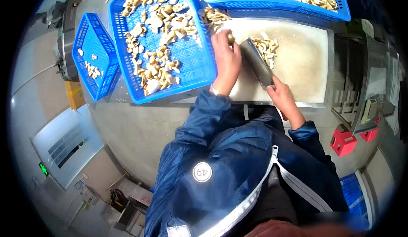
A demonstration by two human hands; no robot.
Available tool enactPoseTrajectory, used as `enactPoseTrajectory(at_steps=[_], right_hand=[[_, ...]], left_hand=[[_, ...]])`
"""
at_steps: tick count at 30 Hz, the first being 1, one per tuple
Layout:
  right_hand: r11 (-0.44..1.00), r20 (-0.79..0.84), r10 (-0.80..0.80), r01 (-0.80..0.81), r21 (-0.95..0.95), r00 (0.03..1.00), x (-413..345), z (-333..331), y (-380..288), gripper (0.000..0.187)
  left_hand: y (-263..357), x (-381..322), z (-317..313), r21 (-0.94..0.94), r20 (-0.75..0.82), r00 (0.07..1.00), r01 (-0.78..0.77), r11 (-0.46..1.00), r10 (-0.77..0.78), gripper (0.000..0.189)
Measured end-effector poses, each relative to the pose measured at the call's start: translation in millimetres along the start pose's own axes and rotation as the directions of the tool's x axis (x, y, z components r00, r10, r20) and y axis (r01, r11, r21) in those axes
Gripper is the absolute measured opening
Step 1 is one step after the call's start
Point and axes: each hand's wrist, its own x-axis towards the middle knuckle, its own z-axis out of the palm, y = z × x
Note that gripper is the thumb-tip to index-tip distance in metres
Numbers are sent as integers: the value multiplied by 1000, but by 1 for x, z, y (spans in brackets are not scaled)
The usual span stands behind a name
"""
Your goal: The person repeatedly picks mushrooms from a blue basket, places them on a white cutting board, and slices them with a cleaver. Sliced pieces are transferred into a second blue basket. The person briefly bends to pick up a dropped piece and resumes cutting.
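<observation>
My right hand (282, 98) grips the handle of a cleaver (255, 61), whose dark blade lies slanted over the white cutting board (299, 74). Along the blade's right side is a small heap of sliced mushrooms (267, 49). My left hand (227, 61) is at the board's left edge, beside the blade, with its fingers curled around a mushroom (231, 38) that is mostly hidden. Just beyond that hand, more mushrooms (216, 15) are piled between the blue baskets and the board.
A large blue plastic basket (173, 89) of mushrooms stands at my left. A smaller blue basket (110, 47) with a few pieces is farther left. Another blue basket (271, 1) holds cut pieces beyond the board. Red stools (342, 143) and a metal rack (350, 87) are at the right.
</observation>
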Motion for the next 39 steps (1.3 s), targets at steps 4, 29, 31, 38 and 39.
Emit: enactPoseTrajectory(at_steps=[4,29,31,38,39], right_hand=[[1000,48,13,-12,-23,999,0,2,6,45],[997,0,-48,48,-63,999,3,5,28,50],[999,34,-5,6,-31,999,4,4,21,54],[993,23,-83,84,-88,996,7,1,14,37],[995,31,-55,57,-86,998,7,0,10,36]], left_hand=[[-46,44,25,284,-132,991,56,957,-19,65],[-125,66,-128,-455,329,823,568,686,-463,40],[-87,42,-131,-695,419,834,549,464,-359,43],[-19,1,-87,-784,508,812,574,236,-289,29],[-18,-4,-76,-761,452,848,528,377,-276,29]])
